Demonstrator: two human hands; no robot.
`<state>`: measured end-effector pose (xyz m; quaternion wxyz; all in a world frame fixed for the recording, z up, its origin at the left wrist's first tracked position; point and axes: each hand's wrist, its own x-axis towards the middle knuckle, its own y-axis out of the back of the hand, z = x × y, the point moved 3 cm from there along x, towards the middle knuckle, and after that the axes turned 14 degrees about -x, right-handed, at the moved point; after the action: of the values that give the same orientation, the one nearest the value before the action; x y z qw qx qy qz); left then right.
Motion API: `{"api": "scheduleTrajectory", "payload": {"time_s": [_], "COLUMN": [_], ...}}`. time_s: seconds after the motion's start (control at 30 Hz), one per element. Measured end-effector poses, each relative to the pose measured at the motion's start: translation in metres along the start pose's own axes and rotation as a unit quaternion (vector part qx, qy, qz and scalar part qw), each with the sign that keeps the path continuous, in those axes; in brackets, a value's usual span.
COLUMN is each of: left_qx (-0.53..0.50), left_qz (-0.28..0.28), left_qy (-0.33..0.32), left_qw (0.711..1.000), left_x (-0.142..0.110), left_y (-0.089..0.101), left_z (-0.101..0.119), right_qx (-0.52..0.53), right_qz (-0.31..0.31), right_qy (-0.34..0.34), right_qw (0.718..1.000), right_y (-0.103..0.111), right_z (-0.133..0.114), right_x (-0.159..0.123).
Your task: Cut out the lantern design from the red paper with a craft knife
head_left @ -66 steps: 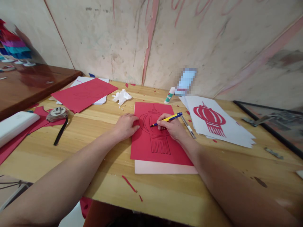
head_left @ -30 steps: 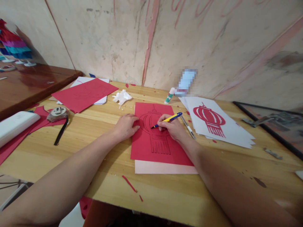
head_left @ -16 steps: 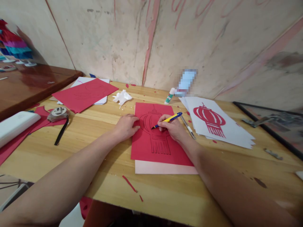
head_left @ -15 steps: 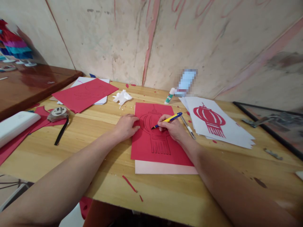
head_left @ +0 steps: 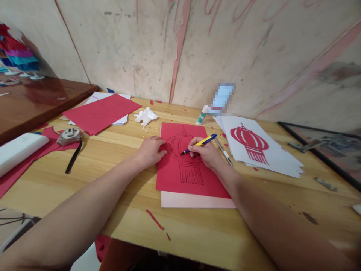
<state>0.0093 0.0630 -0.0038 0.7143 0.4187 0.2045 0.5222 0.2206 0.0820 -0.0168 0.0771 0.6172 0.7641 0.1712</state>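
A red sheet of paper lies on the table over a pale sheet. On it is a lantern drawn in dark lines, with a hook at the top and a fringe below. My right hand is closed round a yellow and blue pen, whose tip meets the lantern's body. Resting at the paper's left edge, my left hand has its fingers and thumb apart and holds nothing. My right hand and forearm hide part of the red sheet's right side.
Right of the paper lie a craft knife and white sheets bearing a red cut-out lantern. A glue stick and a blurred phone stand behind. Crumpled tissue, another red sheet and a tape measure are leftward.
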Motion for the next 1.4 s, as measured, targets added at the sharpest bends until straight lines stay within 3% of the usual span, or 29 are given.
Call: {"api": "scheduleTrajectory", "payload": {"time_s": [1.4], "left_qx": [0.008], "left_qz": [0.002], "left_qy": [0.0], "left_qw": [1.0], "left_x": [0.0016], "left_y": [-0.0016], "left_z": [-0.0003], "right_qx": [0.016], "right_qz": [-0.005], "right_qy": [0.001], "right_qw": [1.0], "right_y": [0.0011], "right_z": [0.0045], "right_x": [0.0018]}}
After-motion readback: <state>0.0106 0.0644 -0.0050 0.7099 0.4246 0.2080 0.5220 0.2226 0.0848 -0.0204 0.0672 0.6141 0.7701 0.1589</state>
